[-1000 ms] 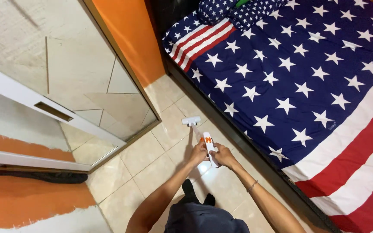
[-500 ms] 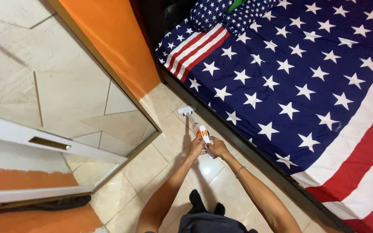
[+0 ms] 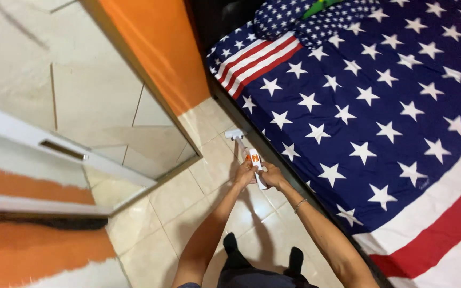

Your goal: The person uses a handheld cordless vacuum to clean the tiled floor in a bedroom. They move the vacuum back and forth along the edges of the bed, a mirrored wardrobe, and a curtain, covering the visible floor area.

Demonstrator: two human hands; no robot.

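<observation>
Still outstretched, both hands keep their grip clamped on the white hand vacuum.

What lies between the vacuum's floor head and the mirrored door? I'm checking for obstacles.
Only bare tiled floor lies between the white floor head and the mirrored door, as the head view shows.

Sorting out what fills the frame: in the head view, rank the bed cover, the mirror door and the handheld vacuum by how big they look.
1. Bed cover, stars and stripes, fills most of the right side.
2. Mirror door, clearly smaller, though partly cut off by the frame.
3. Handheld vacuum, held by the left hand and right hand, by far the smallest.
</observation>
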